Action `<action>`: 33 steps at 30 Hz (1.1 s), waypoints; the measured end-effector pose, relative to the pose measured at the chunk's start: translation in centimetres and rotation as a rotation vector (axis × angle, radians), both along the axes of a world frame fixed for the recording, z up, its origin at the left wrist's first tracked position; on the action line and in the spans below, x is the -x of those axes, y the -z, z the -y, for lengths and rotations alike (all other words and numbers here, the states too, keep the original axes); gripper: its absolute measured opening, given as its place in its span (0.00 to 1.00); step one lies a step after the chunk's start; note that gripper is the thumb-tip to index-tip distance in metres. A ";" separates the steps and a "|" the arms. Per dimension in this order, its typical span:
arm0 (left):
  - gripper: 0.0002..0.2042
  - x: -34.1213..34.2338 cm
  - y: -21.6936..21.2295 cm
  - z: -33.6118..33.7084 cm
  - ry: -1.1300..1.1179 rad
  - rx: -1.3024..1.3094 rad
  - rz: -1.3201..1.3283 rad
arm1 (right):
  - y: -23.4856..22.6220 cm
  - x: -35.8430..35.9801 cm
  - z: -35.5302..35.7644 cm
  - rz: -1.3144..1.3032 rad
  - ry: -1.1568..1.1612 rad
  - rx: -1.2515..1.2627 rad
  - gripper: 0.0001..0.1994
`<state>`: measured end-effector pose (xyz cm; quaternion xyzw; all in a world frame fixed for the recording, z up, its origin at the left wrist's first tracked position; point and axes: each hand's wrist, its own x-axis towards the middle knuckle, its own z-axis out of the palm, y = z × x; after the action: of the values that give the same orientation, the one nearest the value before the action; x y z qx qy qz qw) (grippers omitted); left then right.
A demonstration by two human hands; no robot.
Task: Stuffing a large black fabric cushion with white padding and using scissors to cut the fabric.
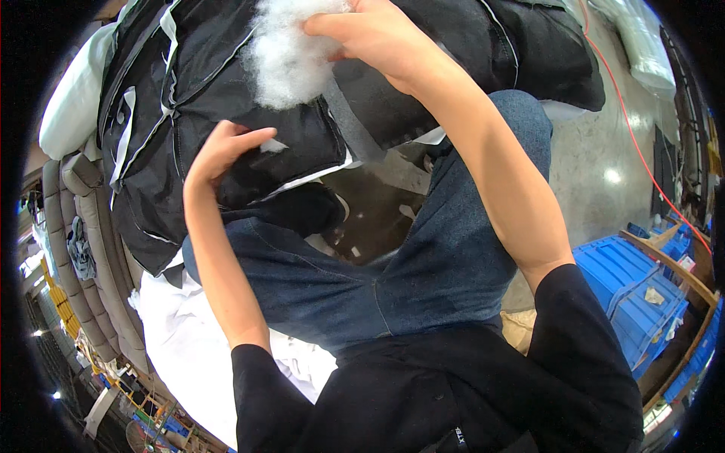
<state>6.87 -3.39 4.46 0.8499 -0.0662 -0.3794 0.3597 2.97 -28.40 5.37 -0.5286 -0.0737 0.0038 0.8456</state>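
A loose clump of white fibre stuffing [291,57] sits at the top, over the black fabric cover [287,124]. My right hand [370,38] is closed on its right side, thumb pressed into the fluff; the other fingers are partly out of view. Lower and to the left, my left hand [223,155] rests at the black fabric, its thumb stretched out to the right and apart. Its other fingers are mostly hidden. Just beyond that thumb lies a small white tuft [273,144]. Pale seam edges and a grey strip [351,121] cross the cover.
The cover spreads over my jeans-clad knees. A grey padded sofa piece [94,257] stands at the left, with white cloth [185,355] beside me. Blue plastic bins [623,291] sit at the right. A red hose [623,102] runs along the concrete floor [596,181].
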 end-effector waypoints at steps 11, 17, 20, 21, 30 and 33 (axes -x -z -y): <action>0.22 1.2 4.0 0.3 0.198 -0.155 0.176 | -0.9 0.9 -0.9 0.032 0.243 0.459 0.20; 0.12 0.6 -0.8 -6.0 -0.084 0.207 0.458 | 2.6 0.7 -3.5 -0.004 0.304 0.527 0.27; 0.22 3.5 -2.4 -3.5 -0.292 0.790 0.724 | 2.2 1.0 -6.2 -0.079 0.247 0.314 0.23; 0.27 4.2 -2.9 -2.1 -0.168 0.593 0.930 | 2.6 0.7 -7.8 -0.076 0.199 0.179 0.21; 0.14 3.9 0.3 -3.2 0.129 -0.026 0.883 | 4.7 2.7 -9.7 0.083 -0.032 0.919 0.18; 0.10 4.3 2.7 -2.9 0.152 -0.228 0.885 | 3.5 2.1 -7.6 0.151 0.099 0.885 0.13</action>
<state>2.53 -0.51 1.71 0.9569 -0.2335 -0.0105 0.1724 0.89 -20.79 1.88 -0.8410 -0.1010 -0.0440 0.5298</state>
